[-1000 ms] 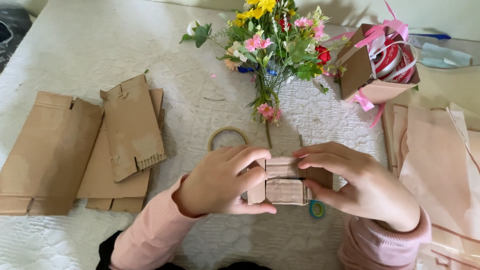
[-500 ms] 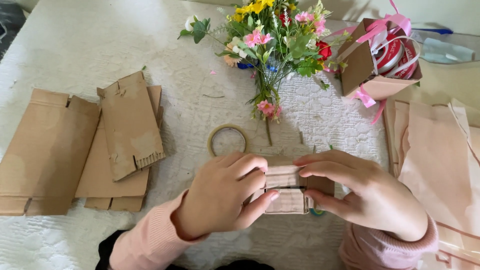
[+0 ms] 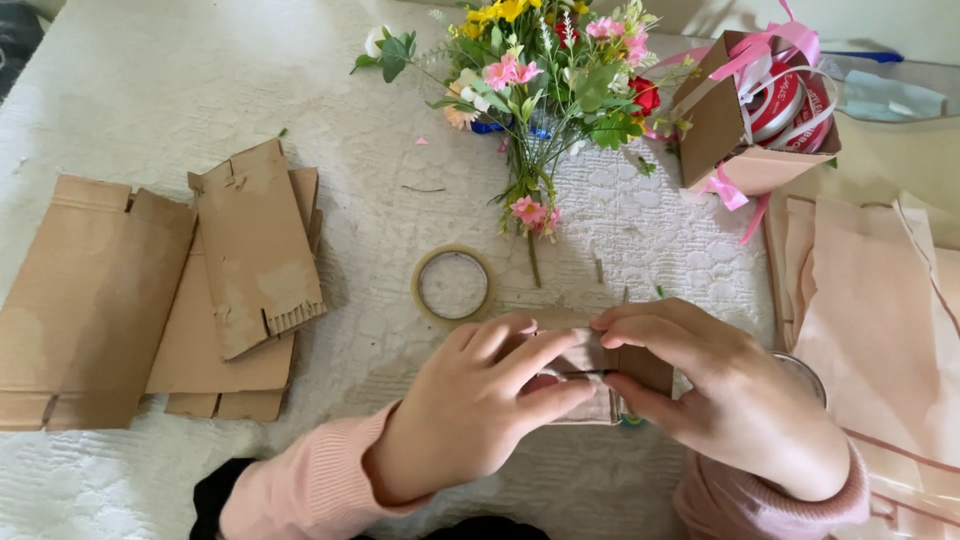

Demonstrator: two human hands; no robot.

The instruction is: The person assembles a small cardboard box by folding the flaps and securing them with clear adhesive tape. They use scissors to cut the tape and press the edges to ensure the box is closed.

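- Since the earlier frames, both hands have closed in tighter over the small cardboard box (image 3: 600, 385), so less of it shows now than a second ago, and it has turned a little in their grip.
- The left hand (image 3: 470, 415) grasps the box from its side, fingers curled across the front face and thumb tucked beneath.
- The right hand (image 3: 725, 395) pinches the box's top edge, thumb and fingertips meeting the left fingers at a dark seam.
- Most of the box is hidden by the hands; only its middle strip and lower edge can be made out, low on the white quilted worktop (image 3: 150, 90).
- A tape ring (image 3: 453, 284) lies just beyond the left hand, apart from it.
- Flat cardboard pieces (image 3: 200, 290) lie well to the left; the flower bunch (image 3: 545, 80) and ribbon box (image 3: 745, 115) sit at the far edge, partly cut off.
- A small round object by the right wrist is too covered to identify.
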